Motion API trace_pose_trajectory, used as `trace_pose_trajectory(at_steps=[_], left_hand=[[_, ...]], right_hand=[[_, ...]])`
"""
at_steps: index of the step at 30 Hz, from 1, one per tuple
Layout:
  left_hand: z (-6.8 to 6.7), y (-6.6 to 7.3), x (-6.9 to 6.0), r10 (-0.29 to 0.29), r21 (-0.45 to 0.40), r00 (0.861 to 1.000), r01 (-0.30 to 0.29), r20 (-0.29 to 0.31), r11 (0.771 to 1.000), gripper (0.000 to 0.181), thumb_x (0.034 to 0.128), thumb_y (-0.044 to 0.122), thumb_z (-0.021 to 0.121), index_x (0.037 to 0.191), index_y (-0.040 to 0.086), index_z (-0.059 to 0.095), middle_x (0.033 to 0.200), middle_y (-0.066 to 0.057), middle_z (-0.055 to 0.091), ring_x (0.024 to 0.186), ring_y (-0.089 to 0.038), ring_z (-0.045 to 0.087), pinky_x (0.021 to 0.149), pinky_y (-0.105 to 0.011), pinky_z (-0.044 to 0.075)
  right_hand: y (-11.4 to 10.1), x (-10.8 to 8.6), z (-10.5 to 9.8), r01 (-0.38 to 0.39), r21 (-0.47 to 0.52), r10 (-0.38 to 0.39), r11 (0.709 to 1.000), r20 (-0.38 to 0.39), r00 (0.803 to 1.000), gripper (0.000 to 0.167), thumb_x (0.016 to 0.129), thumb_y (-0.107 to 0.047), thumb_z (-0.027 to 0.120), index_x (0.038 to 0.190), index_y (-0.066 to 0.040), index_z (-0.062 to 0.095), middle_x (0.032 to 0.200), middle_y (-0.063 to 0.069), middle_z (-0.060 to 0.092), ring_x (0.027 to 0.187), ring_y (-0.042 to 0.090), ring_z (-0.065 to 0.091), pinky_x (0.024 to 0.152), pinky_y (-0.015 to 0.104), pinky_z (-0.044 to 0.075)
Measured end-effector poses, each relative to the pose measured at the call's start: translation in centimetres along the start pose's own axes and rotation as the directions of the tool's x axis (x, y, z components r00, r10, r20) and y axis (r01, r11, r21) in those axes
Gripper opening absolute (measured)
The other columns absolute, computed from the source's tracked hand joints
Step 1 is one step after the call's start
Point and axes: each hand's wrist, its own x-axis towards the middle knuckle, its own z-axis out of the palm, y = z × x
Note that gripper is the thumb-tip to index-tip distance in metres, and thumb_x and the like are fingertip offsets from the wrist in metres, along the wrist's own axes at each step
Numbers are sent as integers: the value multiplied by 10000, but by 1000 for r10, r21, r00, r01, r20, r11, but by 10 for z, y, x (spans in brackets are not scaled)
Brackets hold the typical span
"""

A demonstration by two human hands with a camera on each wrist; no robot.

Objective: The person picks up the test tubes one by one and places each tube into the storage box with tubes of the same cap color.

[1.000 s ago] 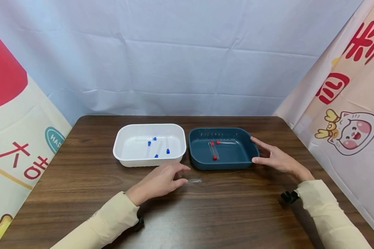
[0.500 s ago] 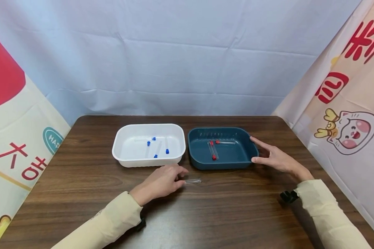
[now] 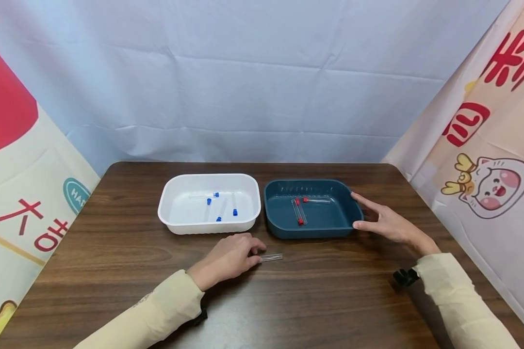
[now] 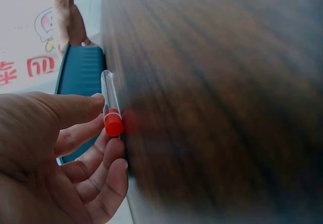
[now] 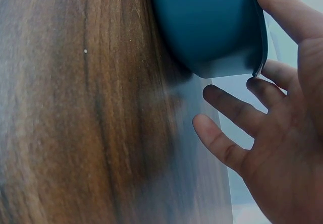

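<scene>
My left hand (image 3: pixel 231 258) is low over the table in front of the white tray. Its thumb and fingers pinch a clear test tube (image 3: pixel 271 258) near the red cap (image 4: pixel 113 124), which the head view hides behind the hand. At the right end of the dark teal tray (image 3: pixel 314 233), my right hand (image 3: pixel 390 224) touches the rim with spread, fairly straight fingers. Its thumb (image 5: pixel 282 7) lies against the tray's edge in the right wrist view. Several red-capped tubes (image 3: pixel 300 221) lie inside the teal tray.
The white tray (image 3: pixel 209 227), left of the teal one, holds several blue-capped tubes (image 3: pixel 235 212). Both trays stand side by side on the brown wooden table (image 3: pixel 297 305). A pale cloth (image 3: pixel 262 97) hangs behind the table, with printed cloths at both sides.
My left hand has come slightly nearer to me and lower, its fingers closing in at the tube, which has shifted slightly towards me. The right hand keeps its place at the teal tray.
</scene>
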Motion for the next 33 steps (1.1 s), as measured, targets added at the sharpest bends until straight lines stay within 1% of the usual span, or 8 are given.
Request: trace_pose_trajectory(at_steps=[2, 6, 13, 17, 25, 28, 33], left_hand=[[1, 1, 0, 1, 4, 1000, -1, -4, 1000, 232, 941, 210, 776, 1162, 140, 767, 864, 74, 646, 826, -123, 613, 747, -355, 535], [1, 3, 1, -3, -2, 1000, 3, -4, 1000, 200, 935, 214, 781, 1121, 140, 778, 797, 104, 623, 780, -100, 599, 698, -334, 518], [1, 4, 2, -17, -24, 999, 18, 28, 1000, 139, 938, 213, 777, 1065, 157, 790, 723, 137, 588, 705, -64, 559, 626, -296, 474], [1, 5, 1, -32, -34, 998, 34, 53, 999, 148, 939, 223, 776, 1075, 164, 785, 712, 147, 588, 679, -48, 550, 606, -288, 464], [2, 8, -3, -42, -52, 996, 46, 76, 998, 189, 935, 250, 784, 1107, 171, 778, 697, 165, 589, 643, -30, 536, 581, -269, 449], [3, 9, -5, -34, -60, 997, 39, 68, 997, 194, 925, 249, 794, 1100, 168, 778, 687, 168, 596, 639, -31, 541, 572, -275, 448], [5, 11, -9, -27, -50, 999, 29, 47, 998, 203, 907, 246, 809, 1089, 162, 781, 683, 172, 606, 642, -21, 554, 568, -282, 457]], right_hand=[[0, 0, 0, -3, 4, 3, 1000, 0, 1000, 837, 1020, -303, 682, 1677, -227, 168, 1696, 188, 190, 1481, 519, 272, 1083, 726, 327], [0, 0, 1, -5, 10, 5, 1000, 3, 1000, 841, 1019, -303, 685, 1677, -226, 166, 1696, 190, 188, 1471, 522, 294, 1078, 718, 345], [-1, 1, 0, -9, -3, 9, 1000, -8, 1000, 838, 1016, -312, 688, 1676, -229, 177, 1694, 192, 196, 1481, 517, 266, 1078, 734, 318], [-1, 1, 0, -11, -9, 11, 1000, -11, 1000, 838, 1014, -312, 691, 1675, -242, 182, 1695, 182, 200, 1487, 508, 254, 1074, 734, 311], [0, 1, 0, -4, -5, 4, 1000, -12, 1000, 843, 1012, -304, 693, 1675, -233, 177, 1698, 179, 191, 1490, 510, 248, 1078, 733, 307], [0, 2, 1, -3, -4, 3, 1000, -11, 1000, 842, 1015, -304, 690, 1676, -233, 173, 1697, 183, 188, 1485, 519, 253, 1074, 735, 314], [1, 1, 1, 3, -11, -4, 1000, -11, 1000, 840, 1015, -297, 689, 1676, -223, 176, 1694, 191, 195, 1481, 525, 256, 1067, 736, 318]])
